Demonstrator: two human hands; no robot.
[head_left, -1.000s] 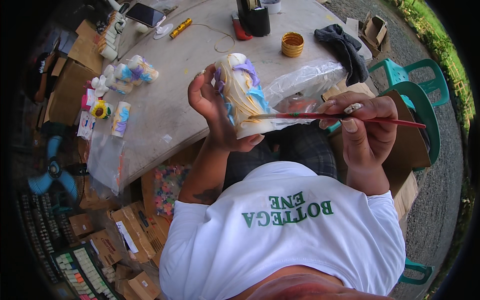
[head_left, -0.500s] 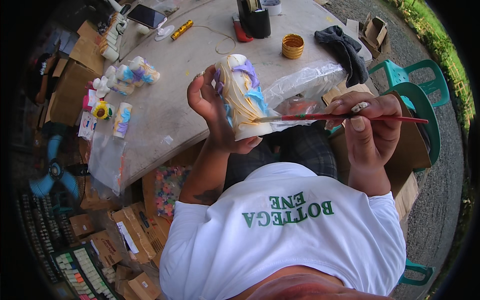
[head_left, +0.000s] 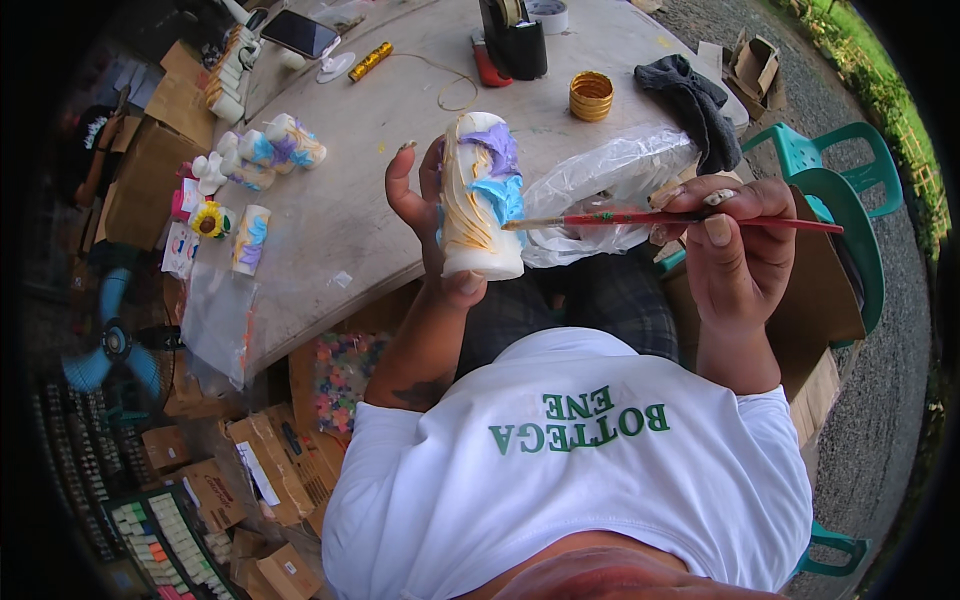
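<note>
Head view: white candle (head_left: 470,225) held up by the table (head_left: 350,200), paintbrush (head_left: 620,217) right at it

The candle, decorated with purple and blue flowers plus gold lines, is gripped in the left hand (head_left: 428,230), thumb near its base, other fingers partly hidden behind. The red brush handle is pinched between the fingers of the right hand (head_left: 740,245), tip seemingly pressed to the candle's side. A gold cup (head_left: 591,98) is set beyond, near a dark cloth (head_left: 685,95).

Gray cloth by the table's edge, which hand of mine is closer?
Right. Your right hand, holding the paintbrush, is on the near side of the gray cloth, not touching. Your left hand, holding the candle, is farther off to the cloth's left.
</note>
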